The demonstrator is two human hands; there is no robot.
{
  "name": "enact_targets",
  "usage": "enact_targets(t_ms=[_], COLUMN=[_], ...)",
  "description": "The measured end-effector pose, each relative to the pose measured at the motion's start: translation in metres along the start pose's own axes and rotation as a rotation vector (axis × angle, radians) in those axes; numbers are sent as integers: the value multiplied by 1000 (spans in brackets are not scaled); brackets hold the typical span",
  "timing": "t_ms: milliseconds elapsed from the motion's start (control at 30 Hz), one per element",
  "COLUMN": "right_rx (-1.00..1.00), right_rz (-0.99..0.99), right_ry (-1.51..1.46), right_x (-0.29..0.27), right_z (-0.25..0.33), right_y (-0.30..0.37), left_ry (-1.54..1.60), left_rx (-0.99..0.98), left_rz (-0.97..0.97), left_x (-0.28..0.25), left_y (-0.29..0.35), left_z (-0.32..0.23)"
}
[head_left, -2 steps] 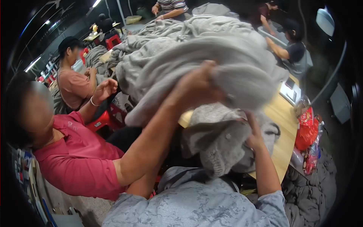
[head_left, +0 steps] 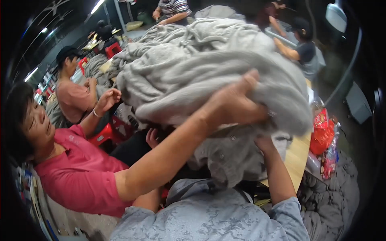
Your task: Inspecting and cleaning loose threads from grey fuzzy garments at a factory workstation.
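A grey knit garment with small buttons [head_left: 219,156] lies bunched in front of me, between my lap and the table. At its right side my right hand [head_left: 264,142] touches it, the fingers hidden by the cloth above. Beyond a co-worker's forearm, my left hand [head_left: 152,138] shows only in part, fingers apart and nothing in them. That co-worker, in a pink shirt [head_left: 86,168], reaches across me from the left. The co-worker's hand [head_left: 245,100] grips a blurred bundle of grey knitwear [head_left: 281,96] above my garment.
A large heap of grey knitwear [head_left: 161,64] covers the wooden table [head_left: 297,160]. Red plastic bags [head_left: 321,132] hang by its right edge, with more dark cloth [head_left: 329,201] below. Red stools [head_left: 105,135] stand at the left. Other people work around the heap.
The co-worker's hand has swung the grey bundle right and slightly down, over my right fingers. My left hand has come into sight beyond the co-worker's arm.
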State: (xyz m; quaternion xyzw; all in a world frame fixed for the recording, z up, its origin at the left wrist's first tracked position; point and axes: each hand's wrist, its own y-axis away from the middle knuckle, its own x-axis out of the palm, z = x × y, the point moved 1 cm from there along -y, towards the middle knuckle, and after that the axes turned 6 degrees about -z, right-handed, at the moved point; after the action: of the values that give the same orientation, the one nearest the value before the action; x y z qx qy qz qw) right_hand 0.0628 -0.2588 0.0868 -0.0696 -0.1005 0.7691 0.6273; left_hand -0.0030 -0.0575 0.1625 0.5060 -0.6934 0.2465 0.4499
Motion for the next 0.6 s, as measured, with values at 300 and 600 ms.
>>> enact_targets(t_ms=[300, 600], right_rx=[575, -515], right_rz=[-24, -141], right_ry=[321, 1368], right_x=[-21, -73], right_z=[-31, 22], right_y=[49, 66], left_ry=[-1781, -1562], left_rx=[923, 589], left_rz=[-85, -109], left_x=[-82, -133], left_y=[5, -7], left_z=[44, 100])
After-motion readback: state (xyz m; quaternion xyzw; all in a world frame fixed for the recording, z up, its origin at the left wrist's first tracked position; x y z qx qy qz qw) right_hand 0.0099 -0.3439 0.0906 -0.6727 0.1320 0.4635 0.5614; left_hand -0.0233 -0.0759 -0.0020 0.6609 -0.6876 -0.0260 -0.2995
